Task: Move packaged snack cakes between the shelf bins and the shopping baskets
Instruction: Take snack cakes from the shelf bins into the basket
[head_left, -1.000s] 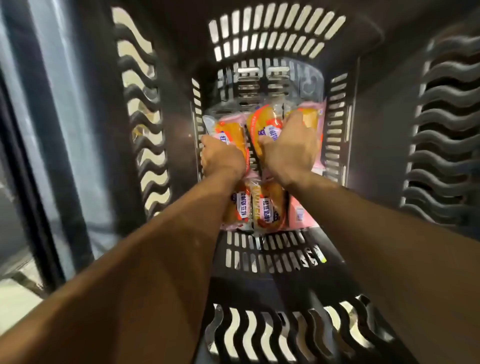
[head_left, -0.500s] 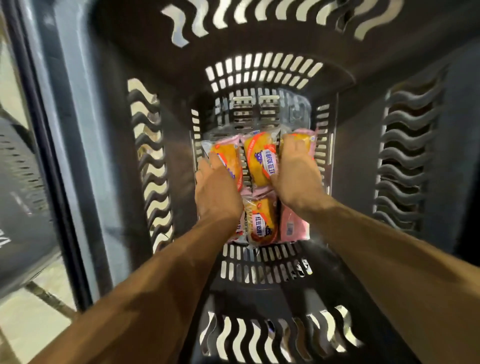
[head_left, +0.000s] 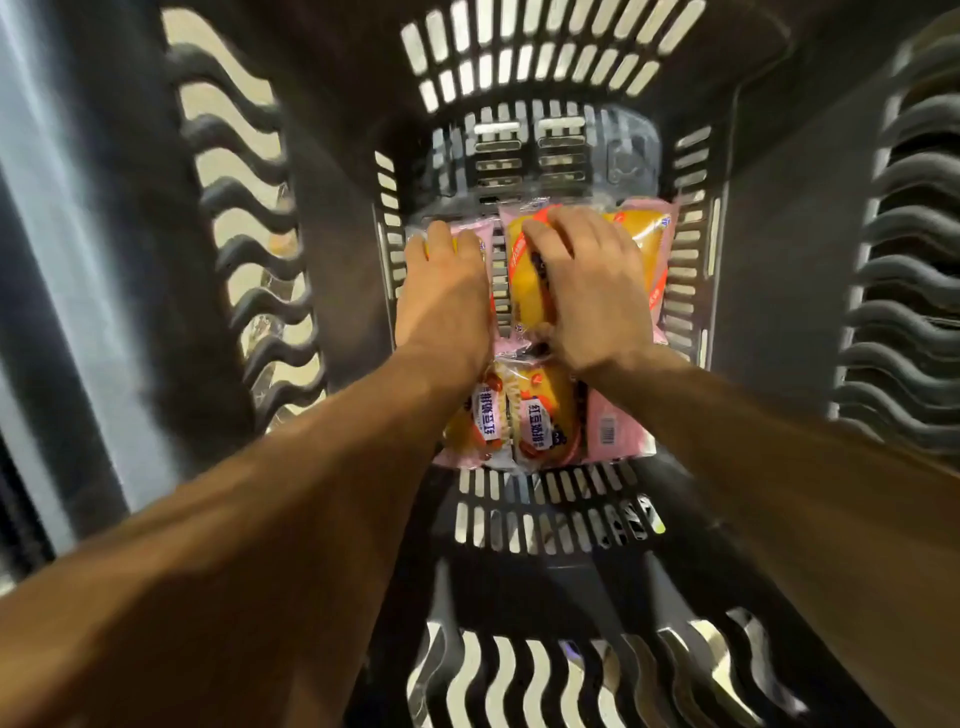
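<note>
The dark slotted basket (head_left: 696, 249) holds pink-wrapped snack cakes (head_left: 545, 415) on its floor. Left hand (head_left: 447, 301) rests flat on one; right hand (head_left: 587, 291) fingers curl around another. Chinese label text, unreadable.

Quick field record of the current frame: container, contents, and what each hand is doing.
container: dark slotted basket, seen from above
contents: packaged snack cakes lying flat on the basket floor in two rows, far and near
left hand: laid over the far-left cake, fingers fairly straight; a grip cannot be told
right hand: spread over the far-middle cake, thumb at its near end
near row: two cakes face up, one pink pack barcode side up, untouched
</note>
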